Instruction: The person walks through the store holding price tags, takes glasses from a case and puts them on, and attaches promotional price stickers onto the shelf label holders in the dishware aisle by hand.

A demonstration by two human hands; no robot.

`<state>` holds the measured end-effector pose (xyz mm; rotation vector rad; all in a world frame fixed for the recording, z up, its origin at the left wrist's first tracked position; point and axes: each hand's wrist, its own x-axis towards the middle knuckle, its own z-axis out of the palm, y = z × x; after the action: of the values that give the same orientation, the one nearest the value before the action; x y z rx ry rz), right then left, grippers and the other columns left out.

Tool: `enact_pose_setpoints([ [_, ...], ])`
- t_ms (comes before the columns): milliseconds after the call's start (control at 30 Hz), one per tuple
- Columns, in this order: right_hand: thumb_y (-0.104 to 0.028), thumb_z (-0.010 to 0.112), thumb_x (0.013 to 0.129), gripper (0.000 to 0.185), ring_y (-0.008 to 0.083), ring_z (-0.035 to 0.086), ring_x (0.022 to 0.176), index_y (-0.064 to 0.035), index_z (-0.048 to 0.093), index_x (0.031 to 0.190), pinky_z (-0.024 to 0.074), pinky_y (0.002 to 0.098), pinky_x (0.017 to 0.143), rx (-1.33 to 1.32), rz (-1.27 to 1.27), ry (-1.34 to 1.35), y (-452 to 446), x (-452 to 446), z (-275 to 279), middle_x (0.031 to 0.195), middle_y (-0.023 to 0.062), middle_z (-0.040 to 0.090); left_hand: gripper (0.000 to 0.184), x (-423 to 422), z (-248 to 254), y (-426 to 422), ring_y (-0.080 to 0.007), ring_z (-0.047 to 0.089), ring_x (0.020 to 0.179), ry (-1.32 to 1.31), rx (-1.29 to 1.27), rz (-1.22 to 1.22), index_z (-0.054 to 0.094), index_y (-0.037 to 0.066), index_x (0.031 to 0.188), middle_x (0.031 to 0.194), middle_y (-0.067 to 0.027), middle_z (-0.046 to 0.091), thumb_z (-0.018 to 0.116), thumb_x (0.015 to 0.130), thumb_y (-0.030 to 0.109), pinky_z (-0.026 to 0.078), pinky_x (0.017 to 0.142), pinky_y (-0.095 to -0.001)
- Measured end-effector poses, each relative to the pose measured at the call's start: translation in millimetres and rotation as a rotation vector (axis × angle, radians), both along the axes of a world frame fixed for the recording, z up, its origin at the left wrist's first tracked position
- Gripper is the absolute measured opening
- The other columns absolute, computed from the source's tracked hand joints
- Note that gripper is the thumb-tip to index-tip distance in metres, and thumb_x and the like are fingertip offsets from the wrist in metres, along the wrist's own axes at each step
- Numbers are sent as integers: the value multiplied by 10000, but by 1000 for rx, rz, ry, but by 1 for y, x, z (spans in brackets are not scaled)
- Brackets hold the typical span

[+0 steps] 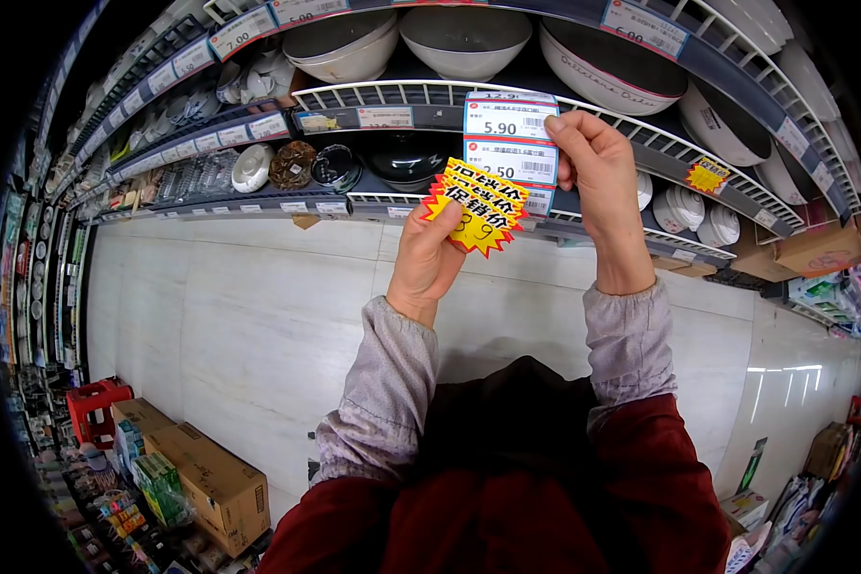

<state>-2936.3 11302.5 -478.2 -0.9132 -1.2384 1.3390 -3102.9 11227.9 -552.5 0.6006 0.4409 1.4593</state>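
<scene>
My left hand (426, 258) pinches a small stack of yellow starburst price tags (478, 206) with red edges, the front one marked with a handwritten price. Between the thumb and fingers of my right hand (603, 177) is a strip of white, blue-edged price labels (510, 158), showing 5.90 and 2.50. The lower end of the strip passes behind the yellow tags, so part of it is hidden. Both hands are raised before a shelf of bowls, near a white wire shelf rail (392, 93).
Large bowls (466, 43) line the shelf ahead, with a black bowl (407, 161) and smaller dishes below. Another yellow starburst tag (707, 175) hangs on the rail at right. Cardboard boxes (210, 478) and a red stool (96, 409) stand at lower left on the pale tiled floor (230, 316).
</scene>
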Motion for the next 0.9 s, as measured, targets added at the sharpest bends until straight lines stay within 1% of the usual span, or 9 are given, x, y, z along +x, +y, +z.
enact_pose_setpoints([
  [167, -190, 627, 838, 157, 3, 399, 451, -38, 608, 802, 285, 149, 410, -10, 4, -7, 0, 2, 0, 551, -45, 506, 348, 5, -1, 4, -244, 563, 1048, 63, -21, 26, 424, 12, 1225, 1150, -119, 554, 483, 907, 141, 476, 882, -406],
  [367, -188, 641, 828, 176, 8, 431, 518, -17, 605, 809, 305, 155, 451, 5, -66, -26, 3, 0, -2, 641, -21, 546, 320, 5, 5, 3, -239, 593, 991, 73, -35, 75, 451, 2, 1194, 1119, -124, 573, 492, 911, 147, 498, 838, -386],
  [433, -167, 657, 813, 191, 2, 426, 546, 14, 601, 833, 316, 152, 480, 239, -273, -80, 4, -3, 0, 687, -16, 556, 312, 4, 5, 4, -235, 596, 986, 64, -34, 91, 464, -3, 1179, 1104, -123, 582, 499, 910, 151, 497, 840, -381],
  [500, -135, 671, 794, 175, 3, 407, 543, 22, 611, 840, 322, 146, 505, 285, -235, -158, 0, -1, 3, 716, -25, 552, 305, 4, 4, 4, -225, 598, 982, 77, -41, 128, 474, -4, 1166, 1094, -119, 586, 503, 912, 162, 498, 842, -372],
  [567, -125, 675, 780, 155, 14, 399, 542, 13, 624, 829, 333, 156, 515, 275, 119, -325, -7, 1, 4, 702, -27, 533, 295, 6, 5, 4, -212, 601, 975, 80, -54, 152, 488, 1, 1150, 1082, -112, 591, 511, 911, 172, 506, 826, -358],
  [633, -114, 672, 774, 140, 23, 390, 540, 11, 630, 821, 332, 170, 504, 305, 122, -393, -12, -5, 5, 674, -26, 512, 214, 8, 11, 4, -180, 648, 830, 13, -67, 182, 536, -4, 1063, 978, -112, 631, 527, 901, 136, 547, 672, -274],
  [667, -111, 659, 784, 138, 25, 390, 539, 17, 623, 821, 333, 176, 499, 336, 120, -451, -9, -5, 1, 655, -23, 505, 214, 8, 8, 4, -180, 648, 830, 13, -68, 181, 536, -4, 1063, 978, -112, 631, 527, 901, 136, 547, 672, -274],
  [733, -109, 646, 794, 137, 27, 389, 537, 23, 616, 820, 335, 182, 494, 369, 120, -510, -7, -7, -3, 636, -21, 498, 277, 5, 4, 4, -198, 612, 946, 62, -46, 151, 501, 5, 1136, 1068, -103, 598, 514, 909, 165, 522, 792, -335],
  [900, -134, 591, 852, 173, 32, 492, 603, 36, 580, 819, 390, 182, 542, 252, 1, -320, -7, -9, 2, 695, 18, 586, 268, 5, 4, 5, -196, 618, 935, 107, -77, 157, 503, 3, 1131, 1066, -108, 602, 508, 911, 157, 526, 780, -329],
])
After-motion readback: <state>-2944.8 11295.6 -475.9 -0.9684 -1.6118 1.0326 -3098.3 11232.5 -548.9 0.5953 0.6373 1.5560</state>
